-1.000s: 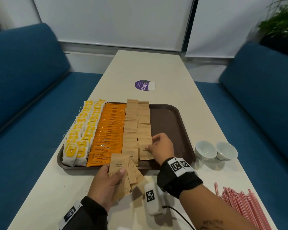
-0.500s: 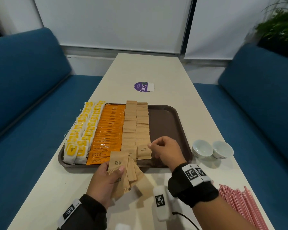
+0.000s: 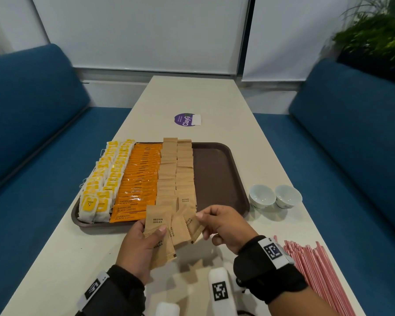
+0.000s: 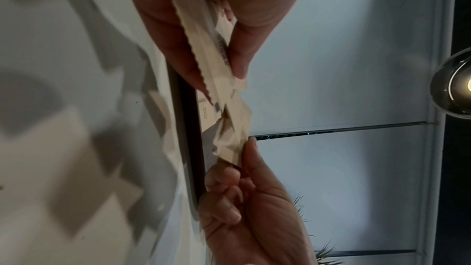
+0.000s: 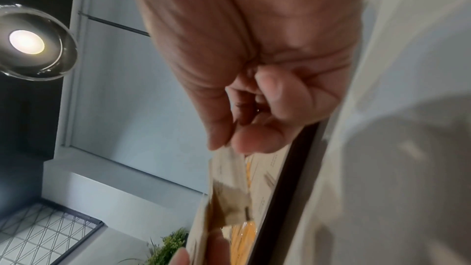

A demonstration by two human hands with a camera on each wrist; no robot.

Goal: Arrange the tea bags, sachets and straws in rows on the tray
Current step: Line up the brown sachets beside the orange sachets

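While fanned just below the near rim of the brown tray (image 3: 217, 179), at lower centre of the head view, brown sugar sachets (image 3: 160, 224) sit gripped in the left hand (image 3: 137, 249), thumb pressed on the front one, fingers curled behind. Seen edge-on at top centre of the left wrist view too (image 4: 203, 47). Right hand (image 3: 224, 224) beside it, thumb & forefinger pinching the rightmost sachet (image 3: 195, 226) of the fan; other fingers curled in. Same pinch at centre of the right wrist view (image 5: 229, 138), sachet blurred.

On the tray, L to R: two rows of white/yellow tea bags (image 3: 105, 179), one row of orange coffee sachets (image 3: 139, 179), two rows of brown sugar (image 3: 176, 169). Right part of tray bare brown.

Pink straws (image 3: 315, 272) lying in a bundle on the table (image 3: 192, 96) at lower right, off the tray. Two small white cups (image 3: 274, 197) just right of the tray, side by side. Purple round sticker (image 3: 185, 119) on the table beyond the tray, upper centre. Blue bench seats (image 3: 27, 115) either side; green plant (image 3: 379, 35) upper right.
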